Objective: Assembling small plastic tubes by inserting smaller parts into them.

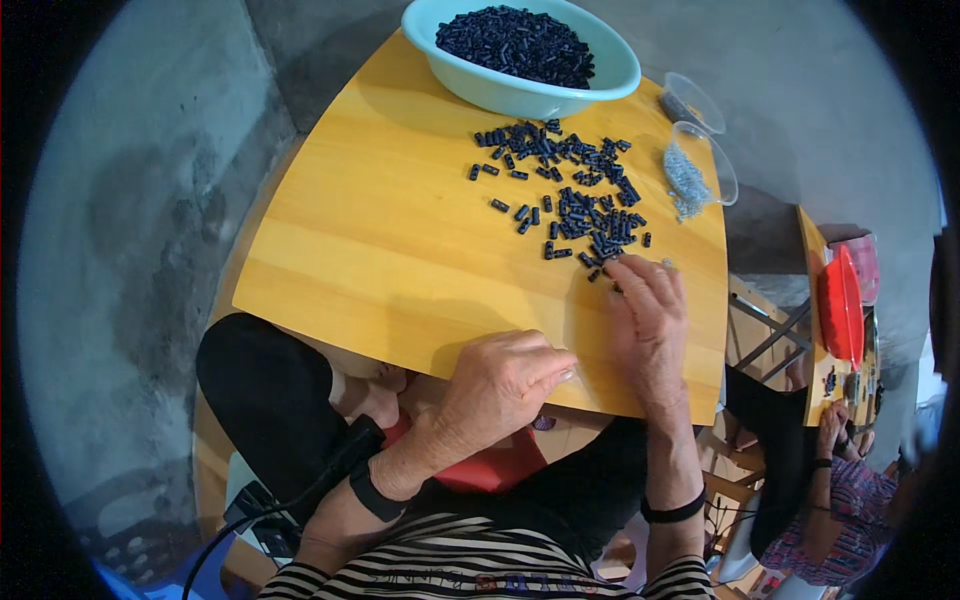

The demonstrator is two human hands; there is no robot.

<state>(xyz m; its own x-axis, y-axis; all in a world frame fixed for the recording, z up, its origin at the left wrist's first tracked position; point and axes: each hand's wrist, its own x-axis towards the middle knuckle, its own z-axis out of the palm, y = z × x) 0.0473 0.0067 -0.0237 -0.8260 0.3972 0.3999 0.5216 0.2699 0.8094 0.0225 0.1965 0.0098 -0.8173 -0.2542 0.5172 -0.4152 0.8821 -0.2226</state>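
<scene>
Small black plastic pieces (600, 215), short and tube-like, lie loosely heaped on the yellow wooden table (360, 250). At the near edge of that heap is my right hand (648, 320). Its fingers reach forward, slightly bent and apart, and the fingertips touch the nearest pieces; motion blurs part of the hand. My left hand (508, 380) hovers over the table's near edge, thumb and forefinger pinched together. Whatever sits in that pinch is too small to make out.
A light-blue basin (505, 95) full of similar black pieces stands at the far edge. To its right, a clear tub (728, 180) lies tipped, spilling small silvery parts (686, 180); another clear tub (708, 108) is behind. At right, another person (830, 510) sits by a table with a red basket (842, 305).
</scene>
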